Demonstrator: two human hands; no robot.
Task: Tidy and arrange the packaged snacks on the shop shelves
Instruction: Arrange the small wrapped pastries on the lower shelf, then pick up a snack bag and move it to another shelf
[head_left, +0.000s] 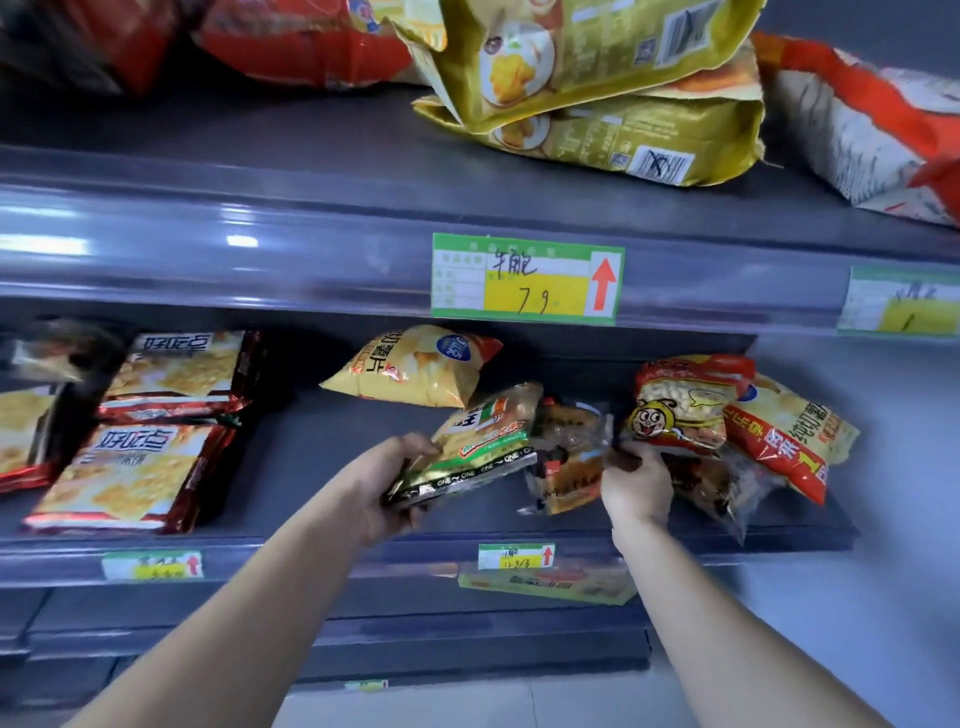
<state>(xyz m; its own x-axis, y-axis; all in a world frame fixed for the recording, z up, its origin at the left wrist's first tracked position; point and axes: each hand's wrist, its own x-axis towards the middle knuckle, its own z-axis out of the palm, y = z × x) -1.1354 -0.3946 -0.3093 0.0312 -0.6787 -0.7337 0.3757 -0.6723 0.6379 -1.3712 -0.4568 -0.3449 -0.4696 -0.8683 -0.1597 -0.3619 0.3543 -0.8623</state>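
- Left hand (395, 486): fingers and thumb curled round the near end of the green packet (480, 444), grasping it. The packet is tilted and raised off the middle shelf (311, 467), over the middle of its front edge.
- Right hand (636, 483): fingers clenched on the lower edge of the bee packet (680, 410), which stands upright toward the shelf's right end.
- Clear packet (566, 460): between the two hands, leaning, just beside the green packet.
- Red-yellow bag (789, 441): at the shelf's right end, tilted, touching the bee packet on its right side.
- Yellow bag (415, 371): toward the back of the shelf, behind the green packet.
- Cracker packs (130, 475): at the shelf's left end, lying flat — one near the front edge, another behind it.
- Upper shelf (260, 140): its front edge carries a price tag (527, 278) with a green border, a red arrow and handwritten figures.
- Gold bags (597, 104): two, stacked on the upper shelf above the tag, the top one tilted.
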